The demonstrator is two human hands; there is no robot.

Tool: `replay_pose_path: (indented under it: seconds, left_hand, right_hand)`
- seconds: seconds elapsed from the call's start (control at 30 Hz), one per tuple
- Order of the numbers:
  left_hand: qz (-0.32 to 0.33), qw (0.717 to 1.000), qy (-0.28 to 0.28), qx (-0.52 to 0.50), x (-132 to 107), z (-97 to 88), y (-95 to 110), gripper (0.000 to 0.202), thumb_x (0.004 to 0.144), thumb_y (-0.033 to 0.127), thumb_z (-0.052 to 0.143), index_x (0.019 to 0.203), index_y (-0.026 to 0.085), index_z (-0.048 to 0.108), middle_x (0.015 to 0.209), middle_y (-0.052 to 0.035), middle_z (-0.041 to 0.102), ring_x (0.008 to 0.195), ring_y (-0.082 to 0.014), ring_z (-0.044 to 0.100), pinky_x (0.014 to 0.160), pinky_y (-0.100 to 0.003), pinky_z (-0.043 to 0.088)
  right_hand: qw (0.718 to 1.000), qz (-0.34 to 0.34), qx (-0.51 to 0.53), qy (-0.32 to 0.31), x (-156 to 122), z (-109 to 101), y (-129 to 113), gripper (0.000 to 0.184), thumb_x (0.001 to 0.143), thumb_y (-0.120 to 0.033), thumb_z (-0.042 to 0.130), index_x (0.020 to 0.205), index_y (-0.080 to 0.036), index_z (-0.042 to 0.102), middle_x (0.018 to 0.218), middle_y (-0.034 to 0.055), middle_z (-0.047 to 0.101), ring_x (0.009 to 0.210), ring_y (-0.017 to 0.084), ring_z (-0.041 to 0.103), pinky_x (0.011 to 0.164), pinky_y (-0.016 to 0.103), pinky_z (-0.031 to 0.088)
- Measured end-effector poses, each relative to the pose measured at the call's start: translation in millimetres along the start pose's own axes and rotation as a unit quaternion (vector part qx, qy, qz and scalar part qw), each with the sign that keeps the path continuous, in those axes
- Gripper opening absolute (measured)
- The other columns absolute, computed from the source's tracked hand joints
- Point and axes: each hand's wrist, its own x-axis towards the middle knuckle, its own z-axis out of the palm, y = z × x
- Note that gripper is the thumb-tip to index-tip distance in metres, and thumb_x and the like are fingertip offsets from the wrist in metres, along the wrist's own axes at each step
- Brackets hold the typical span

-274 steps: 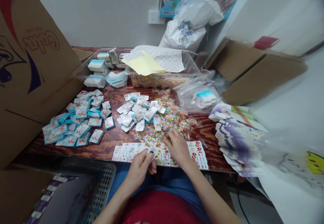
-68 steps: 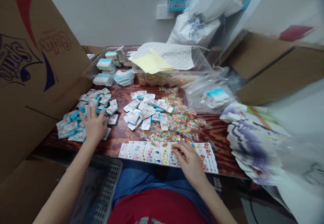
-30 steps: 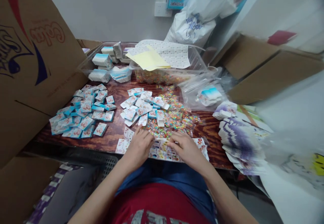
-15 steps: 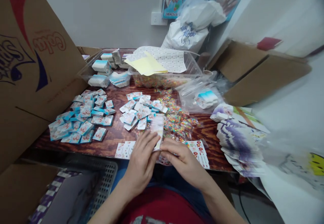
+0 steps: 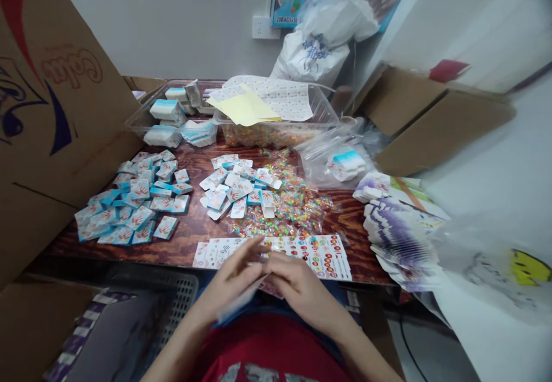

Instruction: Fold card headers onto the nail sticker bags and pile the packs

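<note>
My left hand (image 5: 244, 272) and my right hand (image 5: 293, 278) meet just over the table's front edge. Under the left palm, a pale flat piece (image 5: 241, 302), blurred by motion, looks like a thin carton. The left fingers lie partly stretched over it. Curled right fingers touch the left fingertips, and what they grip is hidden. Printed sticker sheets (image 5: 330, 258) lie fanned right behind the hands. Beyond them are a pile of small open blue-and-white cartons (image 5: 239, 189) and many clear packets of coloured bits (image 5: 297, 203).
Closed small cartons (image 5: 140, 195) are heaped at the left beside a big cardboard box (image 5: 56, 111). Clear plastic trays (image 5: 328, 114) stand at the back. On the right are a plastic bag (image 5: 308, 160), stacked purple-and-white cards (image 5: 392, 238) and an open brown box (image 5: 444, 123).
Both hands have drawn back toward my body from the carton pile. The pale piece went from upright between the fingers to low under the left palm. The sticker sheets show more fully.
</note>
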Motion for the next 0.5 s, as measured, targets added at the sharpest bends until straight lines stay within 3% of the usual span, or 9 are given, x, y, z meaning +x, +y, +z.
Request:
replay_pose_path:
  seconds: [0.07,0.13,0.2,0.23,0.3,0.4,0.43,0.5]
  left_hand:
    - [-0.047,0.997,-0.054,-0.017,7.2,6.0,-16.7,0.044,0.084,0.045,0.067,0.119,0.018,0.065,0.101,-0.0074,0.070,0.096,-0.0224,0.062,0.082,-0.029,0.047]
    - [-0.079,0.993,-0.080,-0.046,12.2,9.3,-29.0,0.040,0.084,0.049,0.064,0.098,0.012,0.071,0.080,-0.0051,0.068,0.074,-0.0170,0.059,0.069,-0.026,0.044]
    - [-0.103,0.990,-0.051,-0.077,15.8,9.8,-36.0,0.042,0.082,0.051,0.065,0.083,0.010,0.069,0.068,-0.0031,0.063,0.062,-0.0135,0.055,0.062,-0.024,0.042]
    - [-0.111,0.990,-0.024,-0.088,17.4,9.6,-37.8,0.043,0.080,0.053,0.066,0.079,0.010,0.067,0.065,-0.0027,0.062,0.060,-0.0134,0.054,0.061,-0.024,0.043]
    - [-0.105,0.990,0.041,-0.088,20.4,10.2,-38.6,0.045,0.079,0.057,0.065,0.076,0.012,0.064,0.064,-0.0018,0.060,0.060,-0.0144,0.054,0.060,-0.025,0.044]
    - [-0.031,0.991,0.128,-0.004,22.9,16.9,-35.1,0.046,0.082,0.059,0.060,0.071,0.015,0.060,0.063,-0.0001,0.056,0.062,-0.0138,0.051,0.059,-0.024,0.043]
    - [-0.005,0.990,0.136,0.029,22.9,20.6,-33.4,0.045,0.084,0.059,0.056,0.072,0.015,0.061,0.064,-0.0001,0.056,0.062,-0.0136,0.050,0.060,-0.024,0.042]
    - [0.014,0.994,0.097,0.056,21.5,27.8,-31.1,0.043,0.090,0.056,0.048,0.085,0.016,0.063,0.072,-0.0017,0.060,0.066,-0.0143,0.052,0.062,-0.024,0.044]
  right_hand:
    - [0.998,0.022,-0.043,0.036,3.7,8.8,4.9,0.021,0.085,-0.008,0.044,0.078,-0.020,0.060,0.077,0.0019,0.061,0.074,0.017,0.056,0.068,0.026,0.039]
    - [0.990,0.077,-0.070,0.091,6.4,12.1,13.0,0.011,0.083,-0.012,0.050,0.082,-0.020,0.059,0.070,0.0002,0.059,0.068,0.017,0.055,0.064,0.026,0.037]
    - [0.982,0.134,-0.039,0.125,6.2,9.3,20.6,0.004,0.085,-0.022,0.054,0.083,-0.020,0.057,0.065,-0.0016,0.056,0.062,0.016,0.053,0.060,0.025,0.036]
    - [0.981,0.152,0.000,0.121,5.1,6.4,23.1,0.011,0.089,-0.028,0.053,0.082,-0.020,0.056,0.064,-0.0020,0.055,0.061,0.016,0.052,0.058,0.025,0.037]
    - [0.981,0.162,0.080,0.076,1.6,0.8,24.8,0.024,0.094,-0.037,0.047,0.080,-0.020,0.055,0.066,-0.0018,0.054,0.061,0.015,0.051,0.058,0.024,0.038]
    - [0.981,0.148,0.123,0.005,-3.0,-0.5,22.5,0.026,0.092,-0.040,0.052,0.075,-0.019,0.053,0.068,-0.0023,0.052,0.063,0.014,0.048,0.057,0.023,0.037]
    - [0.980,0.146,0.133,-0.002,-3.6,0.8,22.1,0.026,0.090,-0.040,0.055,0.074,-0.019,0.052,0.067,-0.0026,0.051,0.062,0.013,0.047,0.056,0.023,0.037]
    - [0.972,0.157,0.172,0.020,-2.8,3.2,23.4,0.027,0.089,-0.043,0.055,0.076,-0.019,0.053,0.066,-0.0027,0.050,0.059,0.013,0.046,0.053,0.023,0.037]
